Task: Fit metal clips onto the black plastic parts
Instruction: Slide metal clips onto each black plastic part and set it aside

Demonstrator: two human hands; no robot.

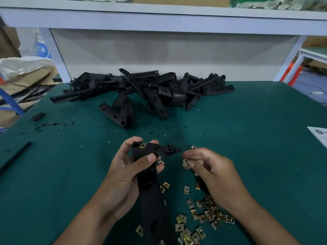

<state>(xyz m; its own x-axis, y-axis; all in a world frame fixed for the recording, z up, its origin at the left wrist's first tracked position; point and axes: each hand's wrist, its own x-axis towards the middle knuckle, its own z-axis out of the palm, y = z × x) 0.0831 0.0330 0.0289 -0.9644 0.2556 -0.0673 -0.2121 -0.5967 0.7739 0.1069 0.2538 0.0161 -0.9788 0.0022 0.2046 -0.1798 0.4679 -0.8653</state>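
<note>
- Dark green matte worktop (247,138) fills the frame, dusted with black plastic shavings and pale slivers; a pale grey shelf frame (159,16) runs across the top, with a grey back panel under it.
- Upper left, past the table edge: a white woven sack (23,66) and cardboard boxes. Far right edge, the corner of a white printed sheet (318,137), cut off by the frame.
- Centre top of the worktop, a tangled heap of black moulded plastic brackets (141,91), matte, with round holes; single parts in the heap are hard to separate.
- Left edge: a thin black rod (16,158) lying diagonally, and a small black block (38,116) above it.
- Left hand (127,175) grips a long flat black plastic part (150,191) at lower centre, fingers curled behind, thumb across the front; its lower end runs out of frame.
- A brass-coloured metal clip (143,145) sits on that part's top end, beside a round hole.
- Right hand (212,172) pinches a small brass-coloured square clip (185,162) at its fingertips, just right of the part, not touching it.
- Lower right, a scatter of loose brass-coloured square clips (203,214), shiny, each with a centre hole; some hidden under the right wrist.
</note>
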